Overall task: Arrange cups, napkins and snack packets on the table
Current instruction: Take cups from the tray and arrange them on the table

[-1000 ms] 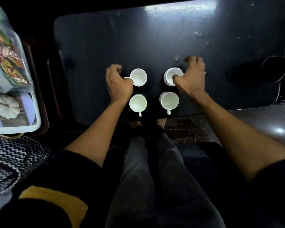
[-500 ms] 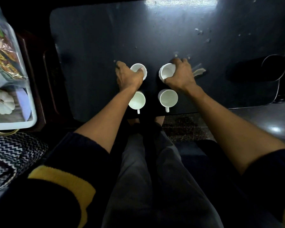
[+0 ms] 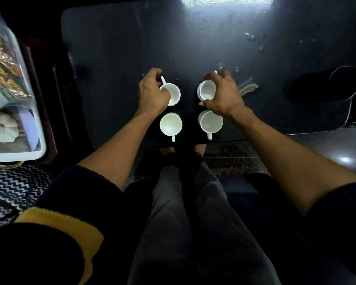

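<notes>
head view, our left hand (image 3: 152, 95) grips far left cup (image 3: 173, 95), right hand (image 3: 224, 95) grips far right cup (image 3: 207, 91), two near cups (image 3: 170, 124) free on dark worktop (image 3: 115, 58)

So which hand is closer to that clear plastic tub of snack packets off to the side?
Left. The left hand grips the far-left white cup, on the side toward the clear plastic tub. The right hand holds the far-right white cup, farther away.

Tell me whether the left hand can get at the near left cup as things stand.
Probably yes. The near left cup stands uncovered just behind the left hand, with nothing over it. But that hand's fingers are closed on the far left cup, so it must let go first.
</notes>
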